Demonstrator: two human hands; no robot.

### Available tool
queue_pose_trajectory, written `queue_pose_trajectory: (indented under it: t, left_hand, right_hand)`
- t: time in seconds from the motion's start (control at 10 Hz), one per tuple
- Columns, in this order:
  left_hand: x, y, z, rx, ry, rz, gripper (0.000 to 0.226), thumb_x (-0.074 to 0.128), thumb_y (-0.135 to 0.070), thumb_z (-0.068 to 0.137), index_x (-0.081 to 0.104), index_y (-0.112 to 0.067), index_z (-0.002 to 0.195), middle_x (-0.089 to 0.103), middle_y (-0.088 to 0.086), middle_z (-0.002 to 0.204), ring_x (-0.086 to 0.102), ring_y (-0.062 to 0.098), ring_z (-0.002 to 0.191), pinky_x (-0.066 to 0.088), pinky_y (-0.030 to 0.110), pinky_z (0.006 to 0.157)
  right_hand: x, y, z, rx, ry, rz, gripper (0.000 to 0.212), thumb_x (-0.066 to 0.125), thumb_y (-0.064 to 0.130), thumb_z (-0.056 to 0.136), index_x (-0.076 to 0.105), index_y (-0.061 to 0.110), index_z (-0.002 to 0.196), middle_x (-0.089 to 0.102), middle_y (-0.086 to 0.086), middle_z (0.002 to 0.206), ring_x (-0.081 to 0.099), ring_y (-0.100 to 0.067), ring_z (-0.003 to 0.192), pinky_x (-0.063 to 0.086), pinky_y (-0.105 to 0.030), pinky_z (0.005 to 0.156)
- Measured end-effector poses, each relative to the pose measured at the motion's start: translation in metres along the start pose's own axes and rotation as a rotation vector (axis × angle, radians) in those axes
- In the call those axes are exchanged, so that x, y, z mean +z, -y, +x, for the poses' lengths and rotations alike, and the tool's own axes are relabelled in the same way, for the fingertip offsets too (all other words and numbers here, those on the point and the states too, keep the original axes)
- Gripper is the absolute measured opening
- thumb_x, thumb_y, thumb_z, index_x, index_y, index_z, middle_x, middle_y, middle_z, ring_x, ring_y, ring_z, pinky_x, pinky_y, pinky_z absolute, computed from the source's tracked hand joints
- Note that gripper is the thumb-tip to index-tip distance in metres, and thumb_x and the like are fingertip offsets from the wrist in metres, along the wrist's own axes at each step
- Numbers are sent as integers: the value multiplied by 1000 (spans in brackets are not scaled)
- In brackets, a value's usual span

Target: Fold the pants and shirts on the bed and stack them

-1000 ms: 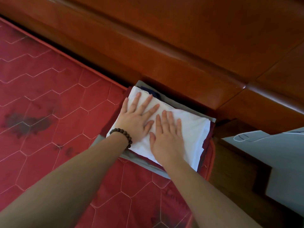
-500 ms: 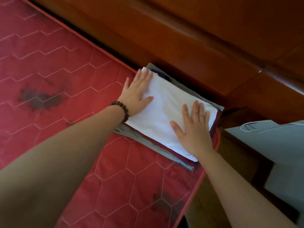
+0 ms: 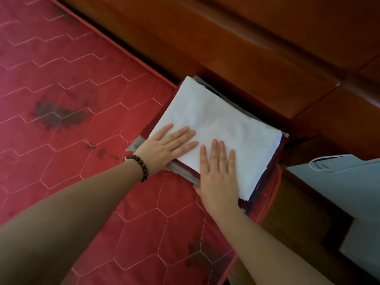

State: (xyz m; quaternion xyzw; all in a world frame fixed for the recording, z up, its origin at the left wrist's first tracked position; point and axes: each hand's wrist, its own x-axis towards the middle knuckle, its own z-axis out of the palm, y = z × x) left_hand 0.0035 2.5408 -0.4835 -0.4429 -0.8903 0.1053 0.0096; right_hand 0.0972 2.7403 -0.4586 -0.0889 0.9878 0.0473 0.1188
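Note:
A stack of folded clothes sits at the corner of the red quilted mattress (image 3: pixel 82 124), against the wooden headboard. A folded white shirt (image 3: pixel 222 120) lies on top. Grey (image 3: pixel 181 168) and dark red (image 3: pixel 280 149) folded pieces show at the edges underneath. My left hand (image 3: pixel 166 147), with a bead bracelet on the wrist, lies flat on the near left corner of the white shirt. My right hand (image 3: pixel 218 171) lies flat on the near edge of the stack, fingers straight on the white shirt.
The wooden headboard (image 3: pixel 246 48) runs along the far side. A wooden bedside surface (image 3: pixel 304 206) stands to the right, with a pale grey-blue object (image 3: pixel 349 182) on it. Dark stains (image 3: pixel 57 115) mark the mattress on the left.
Both hands have slid from the shirt's outer ends back toward me, to its near edge, and now lie close together. The view has shifted.

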Motion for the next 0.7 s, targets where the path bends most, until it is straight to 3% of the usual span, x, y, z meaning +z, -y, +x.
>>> queue_pose_trajectory:
  t: [0.2, 0.4, 0.5, 0.6, 0.7]
  left_hand:
    - [0, 28, 20, -30, 89, -89, 136, 79, -62, 52, -4, -25, 154, -10, 12, 161, -2, 27, 149, 8, 46, 120]
    - [-9, 35, 25, -95, 249, -143, 144, 78, -66, 55, -24, -26, 149, -26, 3, 157, -14, 19, 146, -2, 39, 118]
    - [-25, 26, 20, -239, 323, -141, 143, 80, -53, 64, -34, -21, 144, -30, 3, 154, -20, 16, 144, -8, 38, 118]
    - [-54, 12, 11, -373, 434, -155, 132, 74, -54, 73, -30, -15, 145, -27, 4, 156, -19, 17, 145, -10, 40, 118]
    - [-87, -6, -5, -435, 439, -224, 114, 56, -66, 82, -19, -12, 150, -17, 5, 160, -14, 18, 148, -9, 41, 118]
  right_hand:
    - [11, -19, -28, 195, 38, 64, 124, 66, 60, 79, -26, 12, 147, -27, -32, 150, -27, -45, 139, -11, -53, 116]
    - [7, -15, -24, 210, 48, 126, 119, 66, 55, 82, -25, 14, 148, -27, -27, 152, -26, -42, 140, -10, -49, 117]
    - [-2, -19, -27, 188, 97, 157, 116, 60, 55, 86, -32, 16, 145, -35, -23, 149, -32, -39, 138, -14, -46, 116]
    - [-21, -28, -38, 158, 162, 198, 117, 60, 57, 85, -31, 15, 145, -35, -17, 150, -31, -34, 140, -13, -42, 115]
    - [-48, -37, -55, 167, 158, 228, 110, 52, 63, 87, -24, 12, 148, -26, -12, 156, -25, -29, 143, -10, -39, 116]
